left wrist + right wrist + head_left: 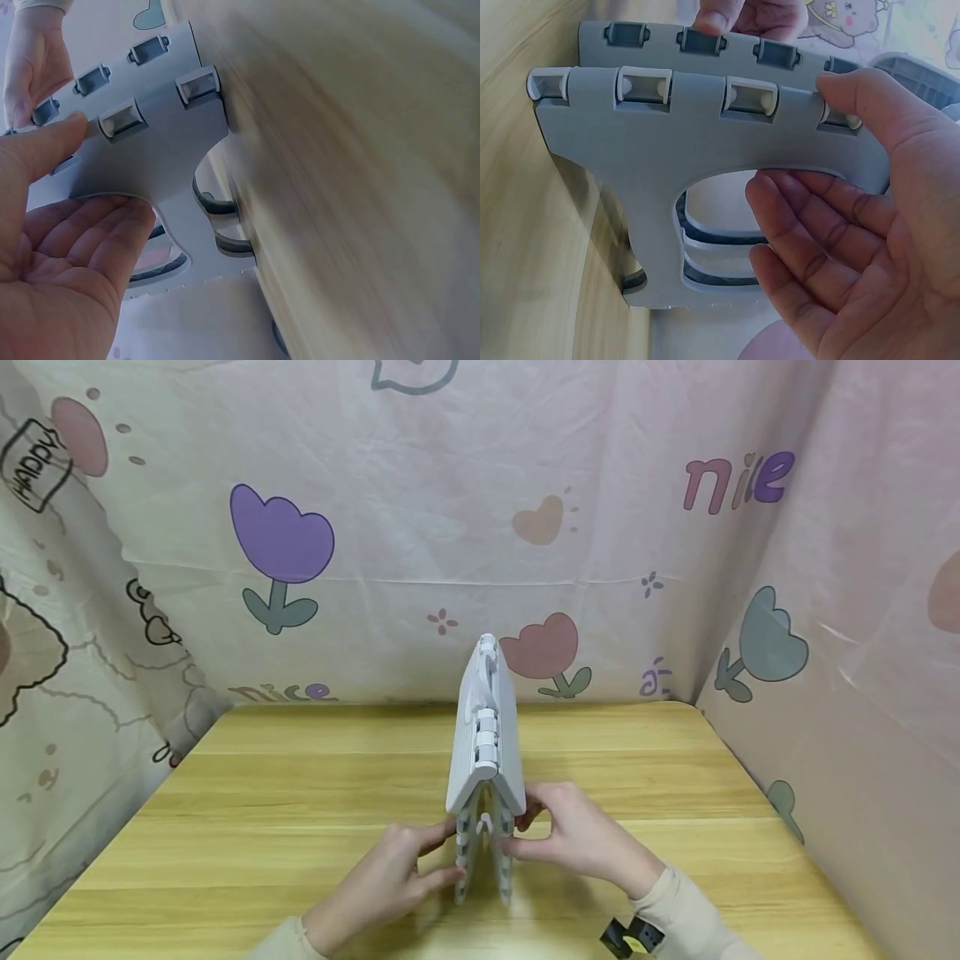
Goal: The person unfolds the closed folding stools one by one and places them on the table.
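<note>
A white-grey folding step stool (pixel 462 760) stands half folded on the table, its two top halves sloping down from a hinged ridge like a narrow tent. Below them, two leg panels stand close together with a gap between. My left hand (pixel 390 868) grips the left leg panel (pixel 169 142), thumb on its hinged edge and fingers at the arched cutout. On the other side my right hand (pixel 585 839) holds the right leg panel (pixel 697 139) the same way, the thumb beside a hinge knuckle and the fingers under the arch.
The stool and both hands are over a light wooden table (pixel 285 777). A printed cloth (pixel 420 527) with flowers and hearts hangs behind and along both sides. A small black device (pixel 630 937) sits at the right wrist.
</note>
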`<state>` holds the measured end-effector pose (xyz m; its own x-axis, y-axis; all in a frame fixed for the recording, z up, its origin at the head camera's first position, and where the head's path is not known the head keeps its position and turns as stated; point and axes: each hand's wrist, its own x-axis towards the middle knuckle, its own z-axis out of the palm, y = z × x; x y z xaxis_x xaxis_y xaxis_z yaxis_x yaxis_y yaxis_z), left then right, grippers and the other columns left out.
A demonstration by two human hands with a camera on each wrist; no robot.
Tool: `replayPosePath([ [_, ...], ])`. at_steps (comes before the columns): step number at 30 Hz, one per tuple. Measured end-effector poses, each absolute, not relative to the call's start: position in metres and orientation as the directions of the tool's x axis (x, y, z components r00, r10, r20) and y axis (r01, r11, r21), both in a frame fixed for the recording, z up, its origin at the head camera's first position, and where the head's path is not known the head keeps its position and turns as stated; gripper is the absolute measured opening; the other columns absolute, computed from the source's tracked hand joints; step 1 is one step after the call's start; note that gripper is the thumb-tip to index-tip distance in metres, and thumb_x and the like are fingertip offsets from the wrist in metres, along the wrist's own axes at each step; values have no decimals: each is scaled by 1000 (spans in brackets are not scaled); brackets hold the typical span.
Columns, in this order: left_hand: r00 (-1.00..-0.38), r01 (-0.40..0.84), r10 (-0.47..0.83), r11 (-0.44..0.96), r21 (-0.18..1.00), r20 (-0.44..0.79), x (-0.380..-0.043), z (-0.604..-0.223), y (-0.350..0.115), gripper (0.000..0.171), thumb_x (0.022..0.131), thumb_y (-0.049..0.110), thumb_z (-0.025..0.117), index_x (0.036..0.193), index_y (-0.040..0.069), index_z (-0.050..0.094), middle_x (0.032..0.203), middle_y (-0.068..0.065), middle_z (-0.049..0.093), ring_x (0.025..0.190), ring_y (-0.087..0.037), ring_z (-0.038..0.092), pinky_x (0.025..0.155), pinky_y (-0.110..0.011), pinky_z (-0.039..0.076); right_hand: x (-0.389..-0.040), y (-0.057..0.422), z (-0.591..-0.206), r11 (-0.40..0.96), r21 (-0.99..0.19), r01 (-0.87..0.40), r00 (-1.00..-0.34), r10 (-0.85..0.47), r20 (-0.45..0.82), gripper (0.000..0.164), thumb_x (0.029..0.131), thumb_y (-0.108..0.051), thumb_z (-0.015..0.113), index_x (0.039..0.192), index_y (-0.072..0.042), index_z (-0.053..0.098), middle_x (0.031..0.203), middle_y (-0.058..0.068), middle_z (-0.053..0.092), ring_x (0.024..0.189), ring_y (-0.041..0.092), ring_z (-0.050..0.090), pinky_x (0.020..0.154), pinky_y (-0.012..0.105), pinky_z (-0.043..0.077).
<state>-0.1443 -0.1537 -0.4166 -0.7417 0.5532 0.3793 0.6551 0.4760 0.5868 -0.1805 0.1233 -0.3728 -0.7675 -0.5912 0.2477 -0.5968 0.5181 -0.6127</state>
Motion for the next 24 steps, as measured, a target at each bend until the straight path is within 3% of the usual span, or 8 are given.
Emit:
replayPosePath([
  [14, -750, 645, 544, 481, 593, 375, -145, -416, -157, 54, 97, 22, 81, 143, -3, 64, 137, -20, 71, 122, -40, 73, 98, -47, 61, -182, 141, -374, 539, -599, -592, -779, -572, 256, 26, 86, -34, 88, 103, -19, 74, 91, -5, 77, 87, 8, 71, 83, 31, 61],
  [24, -726, 681, 543, 484, 550, 421, -144, -419, -161, 53, 96, 18, 82, 141, -6, 65, 133, -21, 74, 119, -37, 75, 97, -45, 62, -182, 152, -377, 534, -596, -600, -780, -555, 288, 24, 85, -35, 88, 98, -21, 73, 86, -10, 74, 78, -1, 62, 67, 21, 54],
])
